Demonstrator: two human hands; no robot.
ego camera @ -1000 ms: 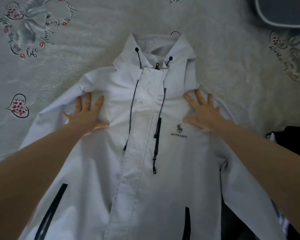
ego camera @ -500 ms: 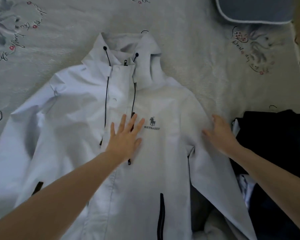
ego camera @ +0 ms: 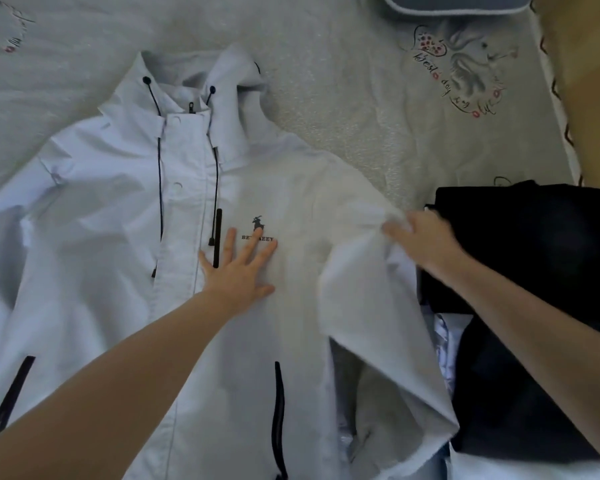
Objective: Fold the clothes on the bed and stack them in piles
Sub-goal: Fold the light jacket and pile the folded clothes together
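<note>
A white hooded jacket (ego camera: 118, 188) lies face up on the bed, zipped, with dark drawstrings, dark pocket zips and a small horse logo on the chest. My left hand (ego camera: 238, 268) presses flat on the chest, fingers spread over the logo text. My right hand (ego camera: 423, 237) grips the jacket's right sleeve (ego camera: 368, 306) near the shoulder, and the sleeve is lifted off the bed with a shadow under it.
A pile of dark clothes (ego camera: 534, 271) lies close to the right of the jacket, with some light fabric under it. A grey-blue pillow (ego camera: 458, 3) sits at the top right. The pale printed bedspread (ego camera: 343, 98) ends at the right edge (ego camera: 568, 140).
My left hand stays on the chest, shifted slightly onto the logo. My right hand has taken hold of the right sleeve and raised it off the bed. The view moved a little closer.
</note>
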